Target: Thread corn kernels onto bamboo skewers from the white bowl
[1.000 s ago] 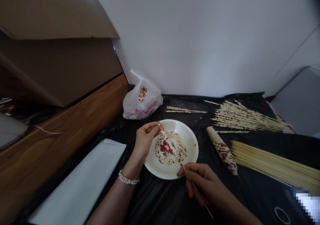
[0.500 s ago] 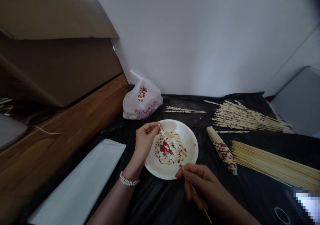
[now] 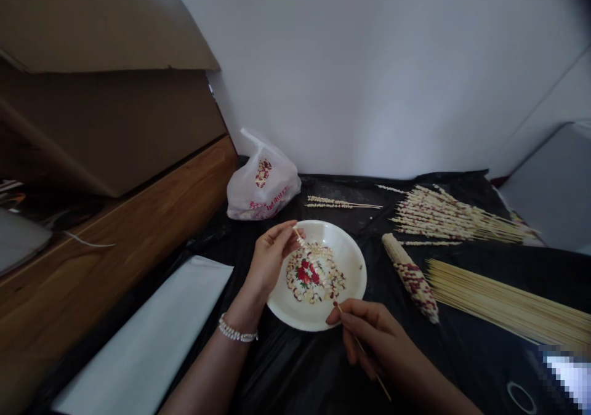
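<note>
A thin wooden skewer (image 3: 361,348) threaded with pale corn kernels slants over a white bowl (image 3: 353,266). At its upper end the thumb and fingers of my left hand (image 3: 270,258) pinch the tip, near the bowl's far left rim. Lower down, my right hand (image 3: 376,332) is closed around the bare part, by the near right rim. A dark red kernel (image 3: 335,304) sits on the skewer just ahead of my right fingertips. Loose cream and red corn kernels (image 3: 300,293) lie in the bowl around a printed red flower.
Right of the bowl lie a partly stripped corn cob (image 3: 410,278), a bundle of bare skewers (image 3: 503,301) and a pile of kernel-covered skewers (image 3: 438,215). Behind stands a white plastic bag (image 3: 263,187). A folded white sheet (image 3: 148,341) and cardboard box (image 3: 111,107) are left.
The skewer and my right hand have shifted up slightly, its lower end now farther from the picture's bottom edge. My left fingers have risen a little at the tip.
</note>
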`<move>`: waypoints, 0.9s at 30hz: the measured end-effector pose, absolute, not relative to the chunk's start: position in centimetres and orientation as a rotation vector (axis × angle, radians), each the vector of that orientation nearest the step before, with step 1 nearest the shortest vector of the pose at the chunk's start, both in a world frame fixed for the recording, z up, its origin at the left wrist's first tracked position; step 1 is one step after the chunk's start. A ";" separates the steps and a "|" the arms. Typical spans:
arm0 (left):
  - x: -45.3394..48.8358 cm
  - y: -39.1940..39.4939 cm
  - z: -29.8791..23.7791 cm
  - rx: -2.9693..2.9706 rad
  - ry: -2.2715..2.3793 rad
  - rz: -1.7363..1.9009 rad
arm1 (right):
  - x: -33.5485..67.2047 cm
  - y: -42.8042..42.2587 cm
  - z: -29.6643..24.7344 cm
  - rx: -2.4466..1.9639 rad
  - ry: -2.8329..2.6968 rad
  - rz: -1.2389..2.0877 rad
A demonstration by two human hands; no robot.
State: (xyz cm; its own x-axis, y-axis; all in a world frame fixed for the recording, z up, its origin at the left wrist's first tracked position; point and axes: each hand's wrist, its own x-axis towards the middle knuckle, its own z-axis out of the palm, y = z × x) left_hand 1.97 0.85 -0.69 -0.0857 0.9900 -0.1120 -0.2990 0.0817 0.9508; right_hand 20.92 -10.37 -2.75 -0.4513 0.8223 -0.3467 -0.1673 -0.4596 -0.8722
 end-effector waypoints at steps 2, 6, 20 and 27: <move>1.7 1.0 -0.7 0.716 1.017 1.289 | 20.9 -10.4 -2.7 -1.071 -1.062 1.962; 1.3 1.2 -0.9 0.601 0.917 1.243 | 20.9 -10.6 -2.9 -1.062 -1.048 1.971; 1.0 1.2 -1.0 0.499 0.885 1.116 | 20.9 -10.6 -2.9 -1.070 -1.076 1.969; 1.1 1.0 -0.9 0.594 0.922 1.101 | 20.9 -10.5 -3.0 -1.066 -1.081 1.961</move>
